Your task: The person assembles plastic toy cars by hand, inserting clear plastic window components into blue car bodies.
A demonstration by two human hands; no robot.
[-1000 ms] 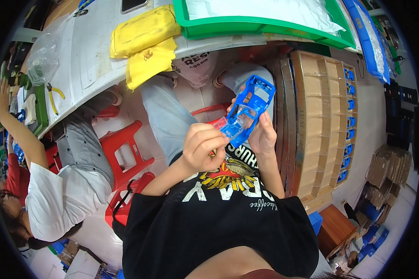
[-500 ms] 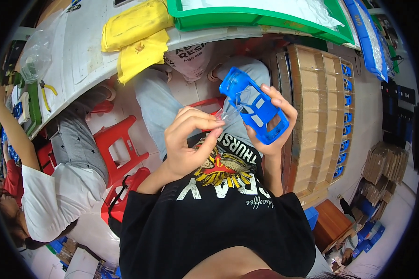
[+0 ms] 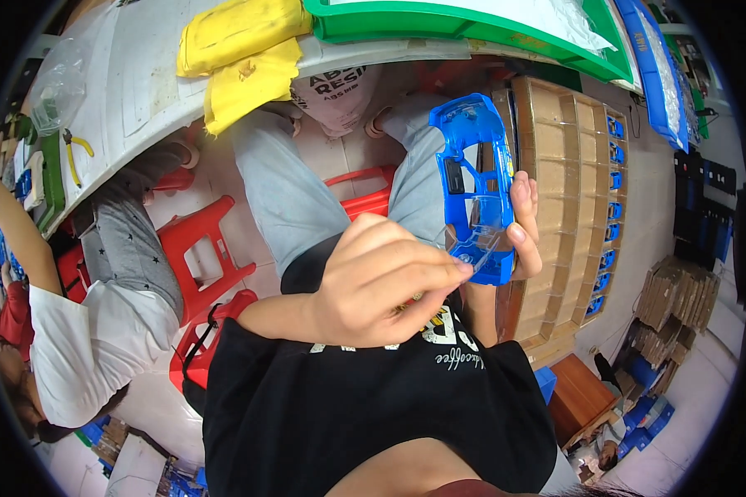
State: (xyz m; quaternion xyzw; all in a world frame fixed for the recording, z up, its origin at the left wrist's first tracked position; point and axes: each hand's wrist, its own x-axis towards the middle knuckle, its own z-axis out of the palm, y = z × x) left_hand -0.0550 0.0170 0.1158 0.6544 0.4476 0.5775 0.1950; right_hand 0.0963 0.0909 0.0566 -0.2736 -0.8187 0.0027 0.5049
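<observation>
A blue plastic toy car body shell [image 3: 504, 153] stands tilted over my lap with its hollow inside turned toward me. My right hand [image 3: 525, 228] is closed around its right side, the thumb and fingertips showing at the edge. The fingers of my left hand [image 3: 381, 286] pinch a clear plastic window piece [image 3: 482, 236] at the lower end of the shell. Part of that piece lies within the shell's opening; its exact seating I cannot make out. A small black part [image 3: 454, 176] sits along the shell's left inner side.
Ahead is a white table [image 3: 141, 99] with a yellow cloth bundle [image 3: 240, 33] and a green tray [image 3: 439, 26]. To the right stands a divided wooden rack [image 3: 547, 174] with blue car shells along it. Red stools [image 3: 195, 248] and a co-worker in a white shirt [image 3: 99, 348] are at left.
My right hand has turned the shell over so its inside shows. My left hand has moved right and down, bringing the clear piece to the shell's lower end.
</observation>
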